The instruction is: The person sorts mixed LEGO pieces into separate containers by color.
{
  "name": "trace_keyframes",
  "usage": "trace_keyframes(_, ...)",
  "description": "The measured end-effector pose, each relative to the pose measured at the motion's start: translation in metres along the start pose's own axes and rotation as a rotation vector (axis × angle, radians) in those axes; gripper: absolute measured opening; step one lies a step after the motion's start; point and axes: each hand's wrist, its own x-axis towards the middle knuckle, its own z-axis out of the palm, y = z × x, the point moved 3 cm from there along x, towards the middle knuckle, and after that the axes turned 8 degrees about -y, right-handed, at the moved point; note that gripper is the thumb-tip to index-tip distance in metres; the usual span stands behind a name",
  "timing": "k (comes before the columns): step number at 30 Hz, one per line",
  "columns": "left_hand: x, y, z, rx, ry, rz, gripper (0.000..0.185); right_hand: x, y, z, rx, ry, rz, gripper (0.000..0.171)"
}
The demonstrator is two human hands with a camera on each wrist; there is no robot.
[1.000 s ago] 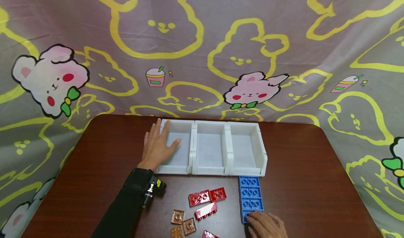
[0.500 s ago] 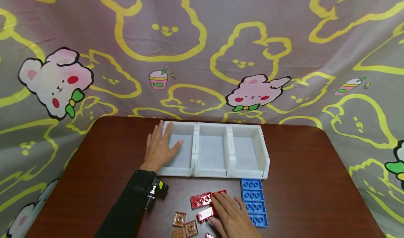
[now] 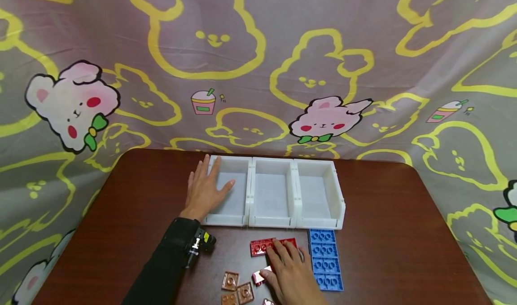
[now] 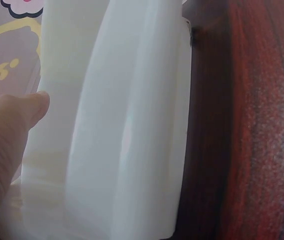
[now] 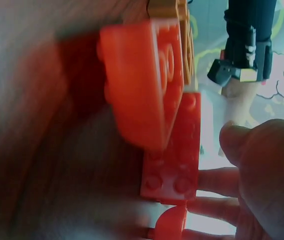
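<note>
While resting spread left hand (image 3: 202, 197) on leftmost white bin (image 3: 227, 221), touching red bricks (image 3: 260, 247) with right hand (image 3: 292, 276), fingers outstretched, well apart from left hand; lying on table (image 3: 383, 233) at right fingertips, left of blue bricks (image 3: 325, 260).

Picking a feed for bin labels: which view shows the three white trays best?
Head: all three white trays show side by side, insides visible. Left wrist gives only a cropped close-up of white tray wall; right wrist, none I can make out.
</note>
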Motion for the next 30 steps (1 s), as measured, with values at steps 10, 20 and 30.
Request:
trace_keyframes(10,-0.001,0.001,0.0,0.003,0.013,0.007,0.085,0.01,0.013,0.001,0.107,-0.05,0.118,0.056)
trace_keyframes(20,-0.002,0.0,0.0,0.003,0.025,0.01,0.085,0.012,0.013,0.003,0.135,-0.012,0.112,0.053)
trace_keyframes(30,0.001,-0.001,0.001,0.002,0.009,-0.009,0.086,0.003,0.012,0.002,0.185,-0.06,0.175,0.061)
